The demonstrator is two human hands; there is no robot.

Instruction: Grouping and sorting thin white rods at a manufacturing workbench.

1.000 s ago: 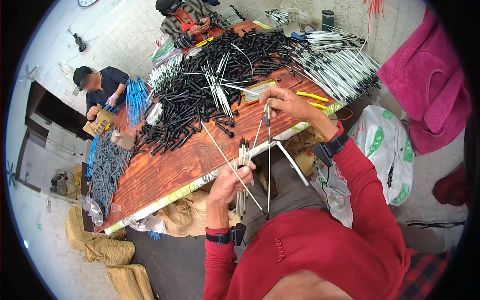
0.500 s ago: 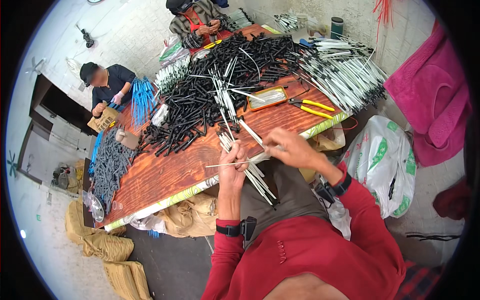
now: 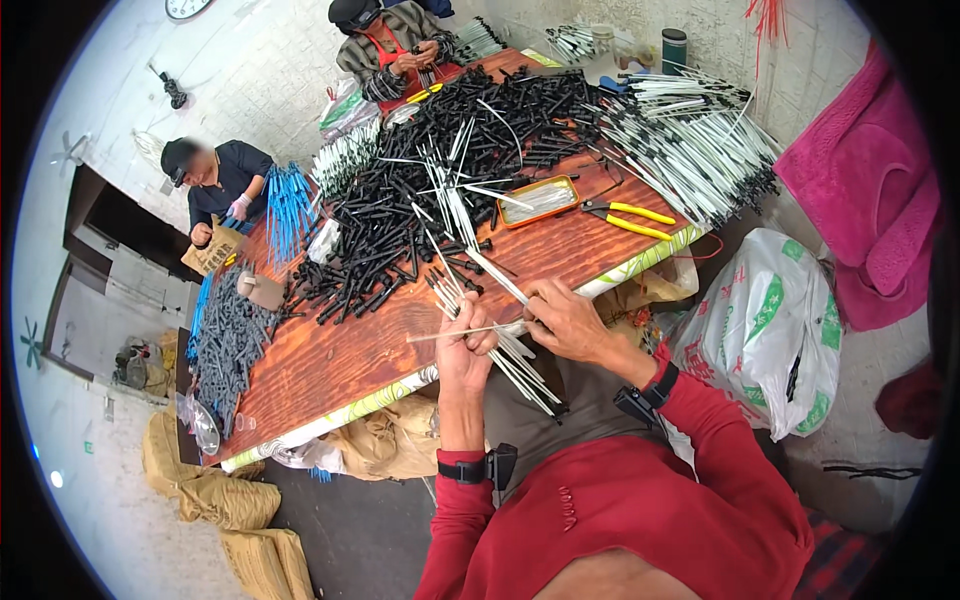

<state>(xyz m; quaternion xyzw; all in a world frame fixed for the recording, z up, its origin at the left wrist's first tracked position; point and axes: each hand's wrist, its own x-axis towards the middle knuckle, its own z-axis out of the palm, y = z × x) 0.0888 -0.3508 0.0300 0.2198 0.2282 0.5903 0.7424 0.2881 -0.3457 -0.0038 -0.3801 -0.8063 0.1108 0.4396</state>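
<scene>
My left hand (image 3: 466, 338), just off the near table edge, is closed round a bundle of slim white rods with black ends (image 3: 530, 378). A thin pale strip (image 3: 430, 337) crosses this hand and the bundle sideways. My right hand (image 3: 566, 322) is closed in a pinch at the strip's right end; its fingertips partly hide that end. Close by these fingertips lies the end of a thicker white rod (image 3: 497, 275), sloping up toward the table. Beyond my hands more white rods (image 3: 455, 205) rest on a large heap of black plastic parts (image 3: 400, 215).
On the wooden table (image 3: 330, 365) lie yellow-handled pliers (image 3: 635, 218), an orange-rimmed tray (image 3: 505, 216) of thin pale strips, stacked white rods (image 3: 690, 150), and grey (image 3: 230, 320) and blue parts (image 3: 288, 205). Two people (image 3: 225, 175) work across it. A white plastic bag (image 3: 770, 330) stands right.
My right hand has come down and slightly left, its fingers now closed at the strip's end by the bundle. My left hand keeps its grip. The whole view has shifted slightly.
</scene>
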